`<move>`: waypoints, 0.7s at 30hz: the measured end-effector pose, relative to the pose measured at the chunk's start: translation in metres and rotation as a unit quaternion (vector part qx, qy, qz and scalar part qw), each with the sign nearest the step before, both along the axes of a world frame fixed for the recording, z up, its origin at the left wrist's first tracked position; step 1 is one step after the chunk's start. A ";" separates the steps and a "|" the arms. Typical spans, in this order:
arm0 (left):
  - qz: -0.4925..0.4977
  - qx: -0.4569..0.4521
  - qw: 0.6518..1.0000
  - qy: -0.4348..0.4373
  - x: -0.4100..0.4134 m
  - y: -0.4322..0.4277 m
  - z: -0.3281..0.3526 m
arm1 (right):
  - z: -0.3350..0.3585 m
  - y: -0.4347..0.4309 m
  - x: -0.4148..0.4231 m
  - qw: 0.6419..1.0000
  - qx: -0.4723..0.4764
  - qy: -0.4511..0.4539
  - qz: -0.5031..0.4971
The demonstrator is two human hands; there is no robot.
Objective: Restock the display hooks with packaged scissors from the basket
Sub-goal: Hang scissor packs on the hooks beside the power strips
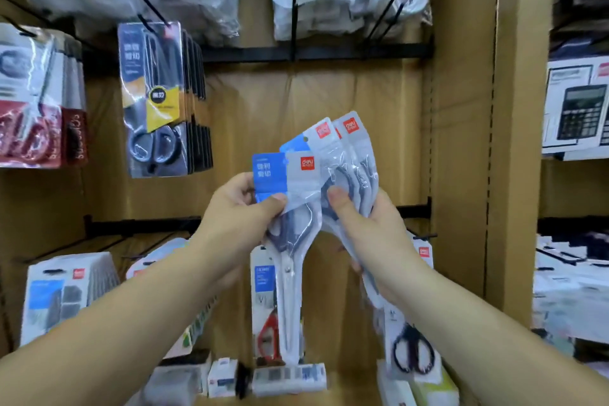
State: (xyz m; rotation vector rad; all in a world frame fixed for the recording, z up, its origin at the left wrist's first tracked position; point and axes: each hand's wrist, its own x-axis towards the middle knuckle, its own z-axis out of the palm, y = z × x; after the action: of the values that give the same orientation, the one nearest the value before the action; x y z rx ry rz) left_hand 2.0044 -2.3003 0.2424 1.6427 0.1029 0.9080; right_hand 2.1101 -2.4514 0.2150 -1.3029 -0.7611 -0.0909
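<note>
your left hand (240, 211) pinches one packaged pair of scissors (300, 181) by its blue-and-white header. the thumb is on the front and the fingers curl behind, so the pack hangs blades down in front of the brown back panel (329, 92). your right hand (369, 227) is clamped round a fan of scissors packs (352, 148), with the thumb pressed across their front. at least three red-logo headers spread up and to the right, though the exact number is hard to tell. the single pack and the fan overlap near the handles, between your two hands. above them a black rail (313, 53) crosses the panel, and a long black hook (293, 10) sticks out toward you among white packs. up left, yellow-labelled scissors packs (155, 99) hang in a row. below your hands hang a pack of red-handled scissors (268, 326) and a pack of black-handled scissors (412, 349). calculator boxes (576, 109) sit at far right.
</note>
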 end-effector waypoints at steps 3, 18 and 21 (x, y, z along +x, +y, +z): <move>0.005 -0.001 1.000 -0.019 0.010 -0.003 0.017 | 0.011 0.000 0.012 1.000 -0.002 -0.026 -0.005; 0.123 0.217 0.962 -0.114 0.053 0.007 0.133 | 0.127 0.021 0.074 0.995 -0.014 -0.072 -0.069; 0.143 0.247 0.951 -0.117 0.057 0.007 0.159 | 0.152 0.024 0.076 0.995 -0.003 -0.065 -0.074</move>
State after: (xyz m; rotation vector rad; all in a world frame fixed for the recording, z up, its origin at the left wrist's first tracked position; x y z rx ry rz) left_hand 2.0610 -2.2928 0.4012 1.9943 -0.0599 1.4312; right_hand 2.1861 -2.4273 0.3668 -1.3670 -0.7751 -0.2953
